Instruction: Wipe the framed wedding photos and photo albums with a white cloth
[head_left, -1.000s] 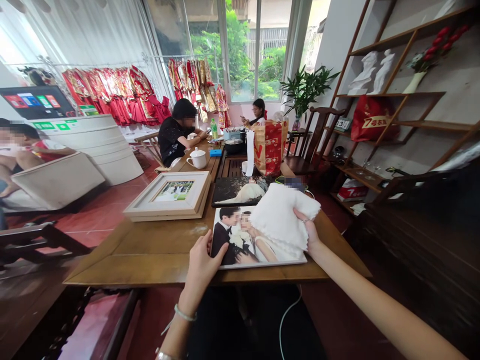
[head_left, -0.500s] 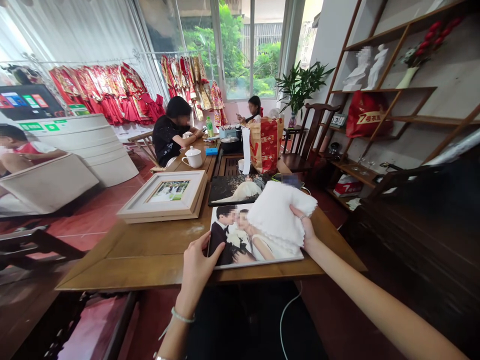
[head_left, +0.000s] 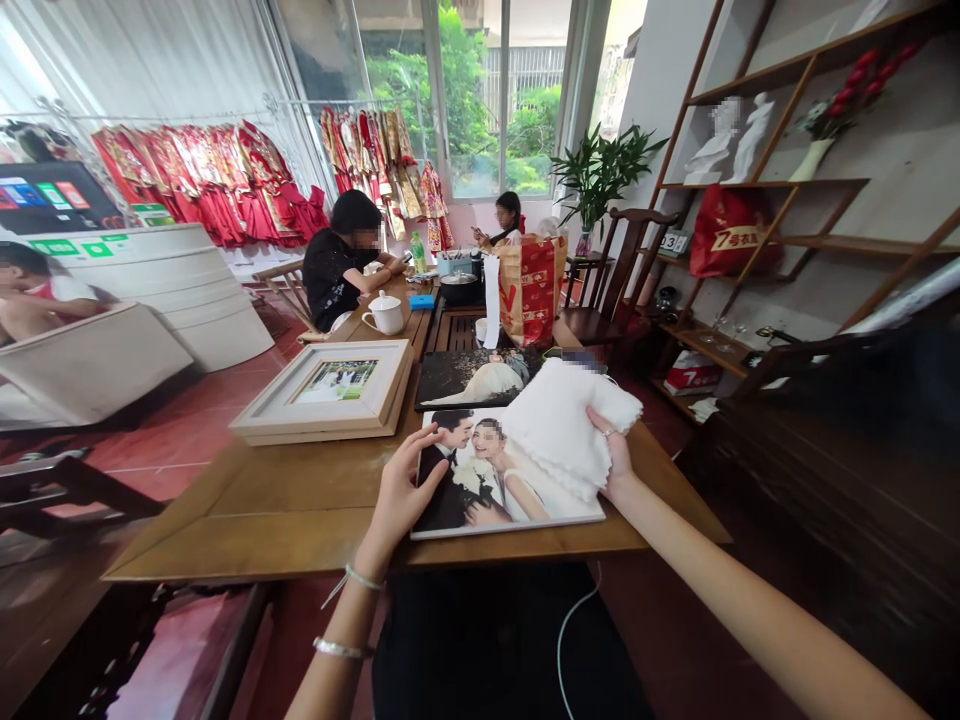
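Obs: What is the left hand (head_left: 401,495) doing?

Op: I am seeing it lying on the left edge of the glossy rectangular wedding photo panel (head_left: 517,500). The fingers are spread loose and flat on the print, pressing it down rather than gripping.

Obs: Where is the panel sitting?

Op: It is lying flat at the near end of the brown wooden desk (head_left: 300,500), with its front edge close to the desk's rim.

Obs: Right hand?

Op: The right hand (head_left: 619,462) is pinching a white folded cloth (head_left: 559,420), fingers closed on its right side. The cloth is resting on the panel's upper right part and covering that corner.

Obs: Neighbours?

Op: A dark rectangular photo panel (head_left: 469,378) is lying just behind the first; I cannot tell whether the two are touching. A stack of pale wooden picture frames (head_left: 326,392) is sitting to its left. Farther up the desk, a white ceramic teapot (head_left: 385,314) and a red-and-gold paper bag (head_left: 534,288) are standing. A person in a black top (head_left: 337,270) is sitting at the desk's left side.
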